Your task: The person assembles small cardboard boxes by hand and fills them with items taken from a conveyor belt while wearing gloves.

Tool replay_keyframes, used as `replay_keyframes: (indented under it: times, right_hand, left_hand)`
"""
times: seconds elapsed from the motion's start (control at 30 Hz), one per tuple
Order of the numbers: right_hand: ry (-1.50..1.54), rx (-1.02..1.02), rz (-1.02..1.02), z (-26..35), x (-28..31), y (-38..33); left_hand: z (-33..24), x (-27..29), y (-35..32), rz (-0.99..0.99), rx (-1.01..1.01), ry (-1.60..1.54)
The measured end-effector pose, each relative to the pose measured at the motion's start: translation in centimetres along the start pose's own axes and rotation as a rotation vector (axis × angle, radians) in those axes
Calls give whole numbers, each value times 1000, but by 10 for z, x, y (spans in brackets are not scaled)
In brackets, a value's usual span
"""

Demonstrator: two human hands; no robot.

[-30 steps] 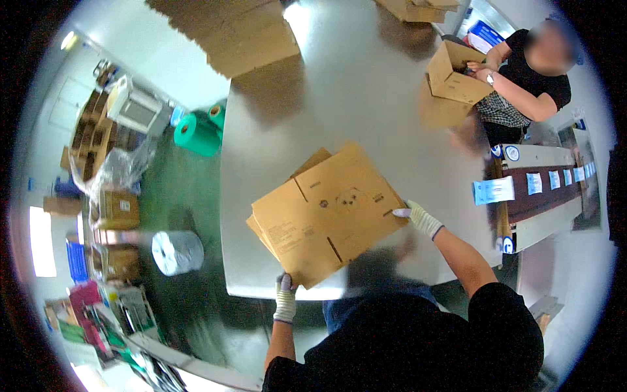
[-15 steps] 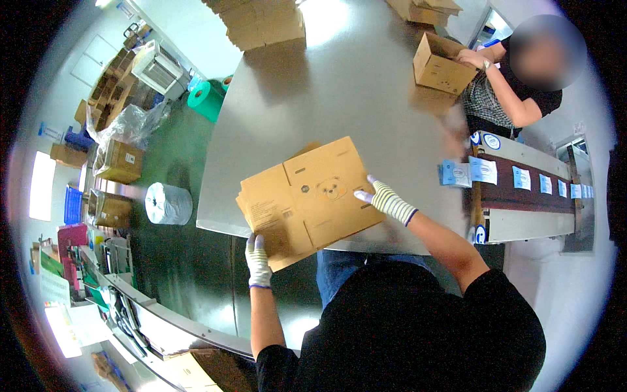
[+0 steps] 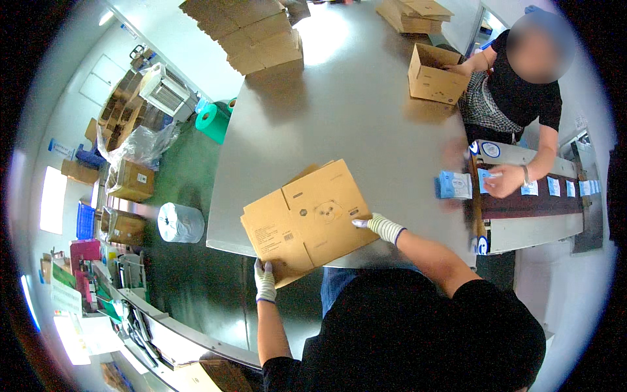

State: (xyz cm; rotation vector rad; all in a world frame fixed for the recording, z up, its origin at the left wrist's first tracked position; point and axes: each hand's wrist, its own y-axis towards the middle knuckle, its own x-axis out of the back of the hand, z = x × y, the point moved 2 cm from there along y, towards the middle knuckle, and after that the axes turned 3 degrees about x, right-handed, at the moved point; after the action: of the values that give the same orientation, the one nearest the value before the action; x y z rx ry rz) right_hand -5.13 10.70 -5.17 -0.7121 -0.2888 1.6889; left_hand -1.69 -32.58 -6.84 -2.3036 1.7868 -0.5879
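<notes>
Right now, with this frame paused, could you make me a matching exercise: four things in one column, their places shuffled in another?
Things
1. Flattened cartons
2. Open box
3. Green roll
4. Blue-and-white packets

Places
A. Left of the table
B. In a line along the conveyor belt
C. Between the left hand and right hand
D. At the co-worker's hand, on the table

Pairs: 1-C, 2-D, 3-A, 4-B

Left fingers (image 3: pixel 268 268) gloved, pointing forward; right fingers (image 3: pixel 360 223) gloved, angled left; forearms (image 3: pixel 428 255) bare.
</notes>
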Motion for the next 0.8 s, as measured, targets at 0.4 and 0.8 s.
replay_keyframes:
  times: [0.4, 0.8]
  right_hand:
    - [-1033, 315, -193, 156, -127, 151]
    - [-332, 193, 213, 63, -85, 105]
  left_hand:
    - [-46, 50, 53, -187, 80, -333]
    - [-134, -21, 20, -110, -324, 646]
